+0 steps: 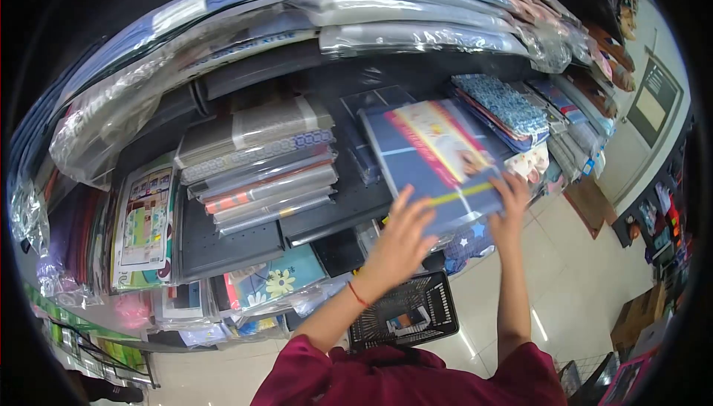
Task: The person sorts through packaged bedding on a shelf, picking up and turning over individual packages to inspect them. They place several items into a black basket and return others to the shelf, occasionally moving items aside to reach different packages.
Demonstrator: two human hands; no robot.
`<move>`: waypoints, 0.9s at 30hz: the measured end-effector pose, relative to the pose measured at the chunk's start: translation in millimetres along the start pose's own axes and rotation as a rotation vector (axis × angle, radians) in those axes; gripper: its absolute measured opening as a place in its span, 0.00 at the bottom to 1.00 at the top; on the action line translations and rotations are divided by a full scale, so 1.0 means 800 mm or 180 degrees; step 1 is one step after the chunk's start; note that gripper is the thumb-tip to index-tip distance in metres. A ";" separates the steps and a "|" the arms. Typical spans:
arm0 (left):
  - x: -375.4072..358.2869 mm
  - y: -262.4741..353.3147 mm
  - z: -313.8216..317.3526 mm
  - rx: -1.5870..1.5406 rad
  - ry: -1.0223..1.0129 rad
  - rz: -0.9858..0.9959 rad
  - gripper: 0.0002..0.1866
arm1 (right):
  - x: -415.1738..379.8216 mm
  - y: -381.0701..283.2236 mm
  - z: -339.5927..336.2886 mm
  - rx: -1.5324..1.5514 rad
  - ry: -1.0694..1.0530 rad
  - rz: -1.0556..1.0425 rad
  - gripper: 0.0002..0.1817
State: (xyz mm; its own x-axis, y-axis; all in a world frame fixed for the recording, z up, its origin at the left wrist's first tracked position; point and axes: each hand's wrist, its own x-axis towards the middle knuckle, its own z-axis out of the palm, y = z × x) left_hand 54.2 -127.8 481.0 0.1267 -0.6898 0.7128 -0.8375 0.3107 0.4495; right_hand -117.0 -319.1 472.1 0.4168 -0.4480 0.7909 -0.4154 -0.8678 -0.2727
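Observation:
A flat blue package [401, 153] with white lines and a pink and yellow label lies tilted at the front of the middle shelf. My left hand [407, 231], fingers spread, is at its near left edge. At its near right corner is my right hand [512, 202], with the fingers over the edge and the thumb hidden. Behind the package, to its left, a similar dark blue package [371, 101] rests on the shelf. A stack of patterned blue folded cloths [505, 105] stands just to the right.
Left on the shelf is a stack of wrapped grey and patterned packs [260, 146]. Plastic-wrapped packs [423, 38] fill the upper shelf. A black basket [445, 309] holding a small item is below my arms. Tiled floor [572, 257] and a door [650, 109] are at right.

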 end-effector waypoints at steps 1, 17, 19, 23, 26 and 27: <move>0.005 -0.027 0.000 0.0039 0.0166 -0.0248 0.20 | 0.018 -0.002 0.031 -0.0145 -0.0195 -0.0114 0.32; 0.081 -0.167 0.008 0.0707 0.0439 -0.0936 0.18 | 0.144 0.019 0.198 -0.0364 -0.0934 -0.0019 0.36; 0.080 -0.167 0.014 0.0673 0.0460 -0.0925 0.19 | 0.141 0.020 0.200 -0.0340 -0.0885 0.0006 0.36; 0.080 -0.169 0.013 0.0645 0.0493 -0.0780 0.19 | 0.141 0.020 0.203 -0.0264 -0.0814 0.0065 0.36; 0.081 -0.170 0.015 0.0816 0.0500 -0.0647 0.18 | 0.138 0.025 0.204 -0.0303 -0.0692 0.0039 0.39; 0.081 -0.168 0.013 0.0921 0.0492 -0.0609 0.17 | 0.134 0.028 0.206 -0.0340 -0.0534 -0.0027 0.39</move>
State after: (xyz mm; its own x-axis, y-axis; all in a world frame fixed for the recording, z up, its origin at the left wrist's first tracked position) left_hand 169.5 -221.5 461.3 0.3557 -0.6038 0.7134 -0.9036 -0.0270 0.4276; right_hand 51.5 -421.7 460.6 0.5458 -0.4781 0.6881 -0.4910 -0.8479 -0.1997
